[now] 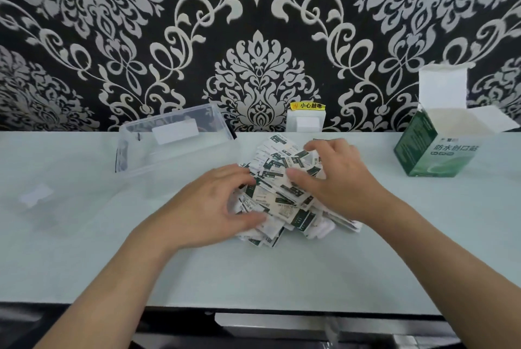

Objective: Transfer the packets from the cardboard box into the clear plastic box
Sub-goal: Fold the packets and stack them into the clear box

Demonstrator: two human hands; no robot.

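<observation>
left hand and right hand curl their grip round heaped green-and-white paper packets on the pale counter; next, i'd say, scoop them into the clear plastic box.

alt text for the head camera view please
A left hand and right hand gather heaped packets on a pale table. A clear plastic box sits left, the opened green cardboard box right.
</observation>
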